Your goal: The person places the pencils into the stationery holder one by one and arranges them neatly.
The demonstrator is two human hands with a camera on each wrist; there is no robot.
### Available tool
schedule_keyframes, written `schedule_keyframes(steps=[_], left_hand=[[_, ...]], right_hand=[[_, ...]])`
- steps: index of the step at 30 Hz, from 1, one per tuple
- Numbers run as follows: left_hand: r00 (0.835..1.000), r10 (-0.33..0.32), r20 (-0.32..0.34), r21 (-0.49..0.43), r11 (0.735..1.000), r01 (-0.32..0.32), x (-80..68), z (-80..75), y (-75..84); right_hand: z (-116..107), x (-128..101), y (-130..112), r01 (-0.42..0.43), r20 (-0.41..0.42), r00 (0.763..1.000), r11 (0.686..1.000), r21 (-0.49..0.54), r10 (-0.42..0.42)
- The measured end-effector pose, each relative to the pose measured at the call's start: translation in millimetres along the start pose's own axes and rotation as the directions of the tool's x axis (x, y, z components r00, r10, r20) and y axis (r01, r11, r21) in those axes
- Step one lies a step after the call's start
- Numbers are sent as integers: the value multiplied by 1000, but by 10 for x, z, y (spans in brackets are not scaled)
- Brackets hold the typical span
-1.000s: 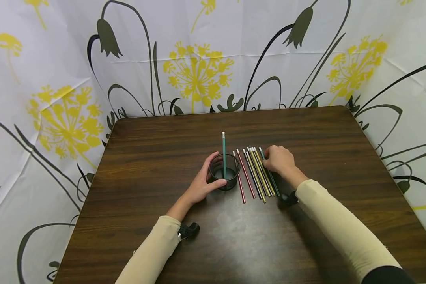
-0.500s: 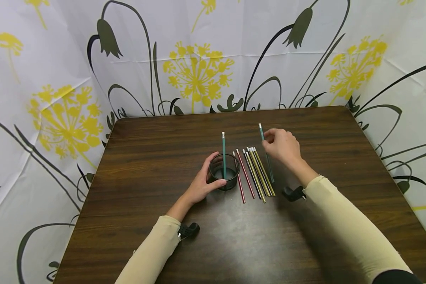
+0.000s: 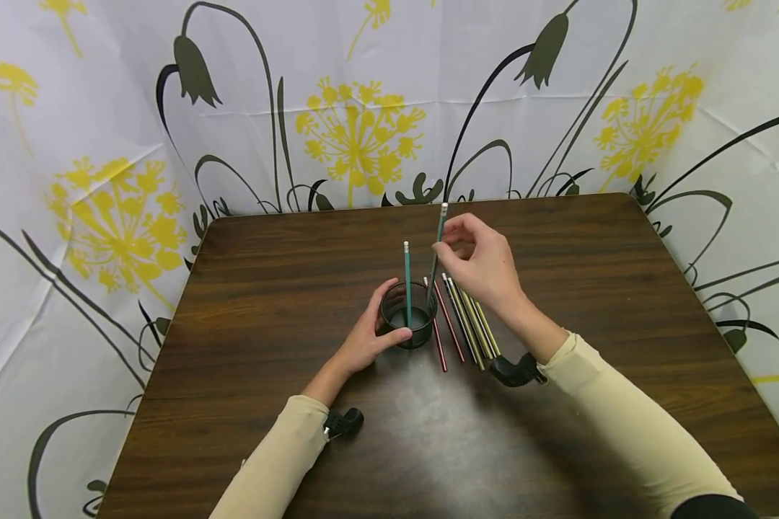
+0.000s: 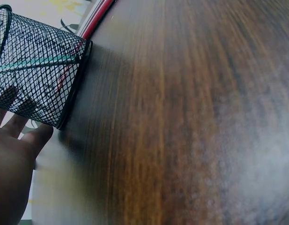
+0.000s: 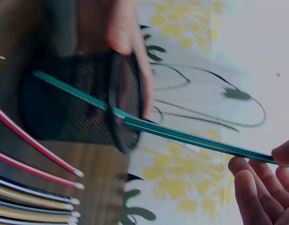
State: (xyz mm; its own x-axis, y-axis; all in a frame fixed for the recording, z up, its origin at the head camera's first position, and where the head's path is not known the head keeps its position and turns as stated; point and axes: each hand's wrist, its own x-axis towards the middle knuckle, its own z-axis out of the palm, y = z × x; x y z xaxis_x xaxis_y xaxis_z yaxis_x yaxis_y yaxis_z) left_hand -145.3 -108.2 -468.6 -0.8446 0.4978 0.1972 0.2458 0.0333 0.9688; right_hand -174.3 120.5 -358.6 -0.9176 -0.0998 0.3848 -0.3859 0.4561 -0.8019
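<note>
A black mesh cup (image 3: pixel 407 314) (image 4: pixel 34 70) (image 5: pixel 88 101) stands mid-table with one green pencil (image 3: pixel 407 282) upright inside. My left hand (image 3: pixel 368 336) (image 4: pixel 13 168) grips the cup's near side. My right hand (image 3: pixel 479 263) (image 5: pixel 268 187) pinches a second green pencil (image 3: pixel 436 252) (image 5: pixel 196 139) near its eraser end, and its lower tip dips inside the cup's rim. Right of the cup, a row of several red, dark and yellow pencils (image 3: pixel 462 319) (image 5: pixel 32 187) lies on the table (image 3: pixel 298 259), partly hidden under my right wrist.
A white curtain (image 3: pixel 363 101) printed with yellow and dark flowers surrounds the table on the far, left and right sides. The dark wood tabletop (image 4: pixel 191 117) stretches bare to the left, right and front of the cup.
My right hand lifted the rightmost green pencil from the row, carried it up and left, and now its tip enters the cup. The left hand stayed on the cup.
</note>
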Motion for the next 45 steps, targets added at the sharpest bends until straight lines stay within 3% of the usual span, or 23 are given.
schedule_keyframes(steps=[7,18,34,45], left_hand=[[1000,-12,-1,-1,1000,12,15,-3,7],[1000,-26,-3,-9,1000,25,10,6,9],[1000,-16,2,6,1000,16,18,3,-14],[999,-54,2,30,998,54,0,-5,18]], right_hand=[[182,-179,89,51,127,991,998,-33,-47],[347,-316,207,49,192,981,998,-35,-41],[457,-317,353,12,173,985,992,-127,10],[528,-247,370,-51,131,989,984,-170,73]])
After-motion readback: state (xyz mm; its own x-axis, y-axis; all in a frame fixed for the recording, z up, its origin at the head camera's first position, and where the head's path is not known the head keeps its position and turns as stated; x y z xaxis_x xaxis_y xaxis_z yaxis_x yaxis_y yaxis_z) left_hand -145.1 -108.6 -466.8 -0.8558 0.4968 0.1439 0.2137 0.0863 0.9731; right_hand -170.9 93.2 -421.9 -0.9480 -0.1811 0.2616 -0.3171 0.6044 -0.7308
